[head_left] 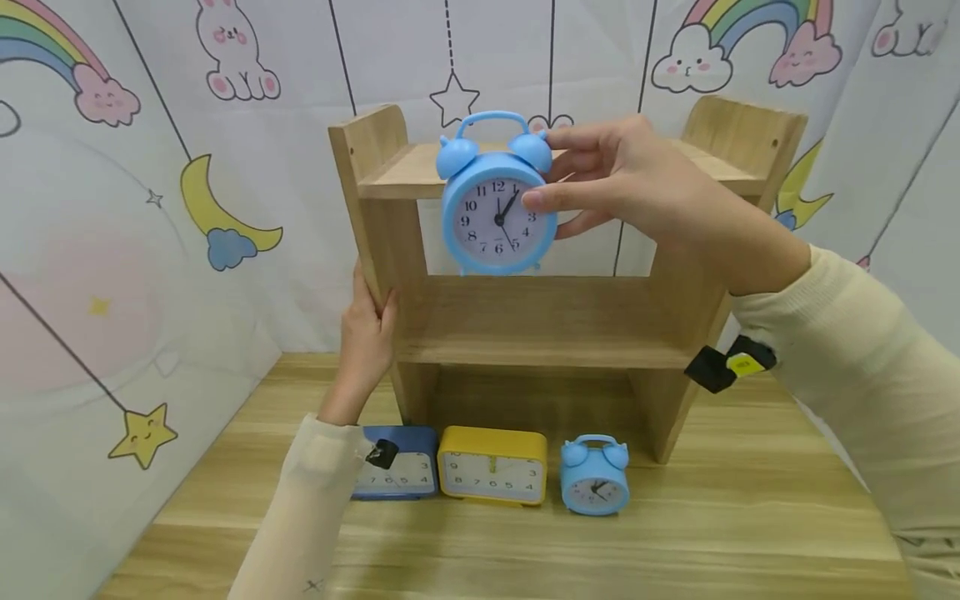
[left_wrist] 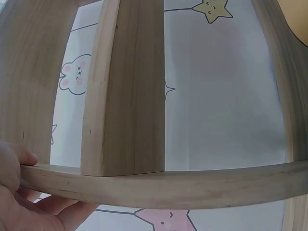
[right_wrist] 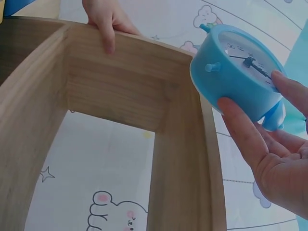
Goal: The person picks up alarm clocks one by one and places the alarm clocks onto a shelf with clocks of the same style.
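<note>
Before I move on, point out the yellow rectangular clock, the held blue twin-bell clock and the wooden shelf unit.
Yellow rectangular clock (head_left: 492,468), head view: its dial.
Held blue twin-bell clock (head_left: 498,218), head view: its dial.
Wooden shelf unit (head_left: 547,323), head view: the middle board.

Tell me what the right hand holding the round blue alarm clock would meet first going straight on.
Past the held clock, the right hand would probably meet the brown wooden shelf's left side panel; depth is unclear, so it might pass in front.
</note>
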Tool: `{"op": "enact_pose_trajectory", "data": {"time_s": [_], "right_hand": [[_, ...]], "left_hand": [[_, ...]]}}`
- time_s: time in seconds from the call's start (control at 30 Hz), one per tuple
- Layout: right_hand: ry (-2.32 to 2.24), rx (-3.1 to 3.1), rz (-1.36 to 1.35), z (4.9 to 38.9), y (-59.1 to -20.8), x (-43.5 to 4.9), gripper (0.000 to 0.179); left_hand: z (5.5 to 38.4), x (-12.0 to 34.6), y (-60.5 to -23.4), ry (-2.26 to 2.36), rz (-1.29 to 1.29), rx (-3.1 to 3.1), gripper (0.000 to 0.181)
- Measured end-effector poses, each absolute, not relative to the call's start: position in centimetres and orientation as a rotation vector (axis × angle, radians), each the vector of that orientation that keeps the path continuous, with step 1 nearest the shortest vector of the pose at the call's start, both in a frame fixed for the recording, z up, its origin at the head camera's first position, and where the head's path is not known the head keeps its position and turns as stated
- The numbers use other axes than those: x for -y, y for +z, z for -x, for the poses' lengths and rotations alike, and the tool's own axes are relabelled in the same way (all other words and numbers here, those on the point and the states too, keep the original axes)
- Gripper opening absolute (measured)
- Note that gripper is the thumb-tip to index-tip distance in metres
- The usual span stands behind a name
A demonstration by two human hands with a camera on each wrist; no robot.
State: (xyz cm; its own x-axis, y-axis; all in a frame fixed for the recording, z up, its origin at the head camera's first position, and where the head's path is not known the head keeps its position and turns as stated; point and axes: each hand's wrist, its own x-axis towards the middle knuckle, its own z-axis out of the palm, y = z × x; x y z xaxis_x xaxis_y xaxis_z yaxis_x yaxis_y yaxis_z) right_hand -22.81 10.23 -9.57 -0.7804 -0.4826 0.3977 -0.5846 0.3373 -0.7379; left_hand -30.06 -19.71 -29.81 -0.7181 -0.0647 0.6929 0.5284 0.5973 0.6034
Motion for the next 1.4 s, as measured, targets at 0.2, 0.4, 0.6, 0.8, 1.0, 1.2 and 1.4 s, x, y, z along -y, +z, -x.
{"op": "enact_pose_trajectory", "data": {"time_s": [0.2,0.4,0.6,0.8,1.0,1.2,1.4], "right_hand": [[1.489,2.461,-0.964,23.1,-8.6,-10.2,0.055],[1.631,2.462,-0.891,24.2,-7.4,-9.5,0.064],[1.682,2.459,-0.884,25.6,-6.6,-9.3,0.061],[1.682,2.413,-0.94,26.5,-6.1,-9.0,0.057],[1.705,2.384,-0.967,26.8,-5.3,-8.1,0.06],[1.691,2.365,-0.978,27.4,-4.8,-7.2,0.056],[1.735,2.353,-0.945,28.4,-4.9,-6.5,0.051]], "left_hand": [[30.2,19.6,-29.5,-1.114,0.375,2.157,0.061],[30.2,19.8,-29.8,-1.108,0.353,2.122,0.061],[30.2,19.9,-29.9,-1.098,0.349,2.116,0.06],[30.1,19.8,-29.8,-1.107,0.353,2.136,0.06],[30.2,19.8,-29.7,-1.108,0.356,2.134,0.06],[30.2,19.8,-29.5,-1.09,0.375,2.109,0.06],[30.0,19.9,-29.7,-1.101,0.385,2.117,0.059]]}}
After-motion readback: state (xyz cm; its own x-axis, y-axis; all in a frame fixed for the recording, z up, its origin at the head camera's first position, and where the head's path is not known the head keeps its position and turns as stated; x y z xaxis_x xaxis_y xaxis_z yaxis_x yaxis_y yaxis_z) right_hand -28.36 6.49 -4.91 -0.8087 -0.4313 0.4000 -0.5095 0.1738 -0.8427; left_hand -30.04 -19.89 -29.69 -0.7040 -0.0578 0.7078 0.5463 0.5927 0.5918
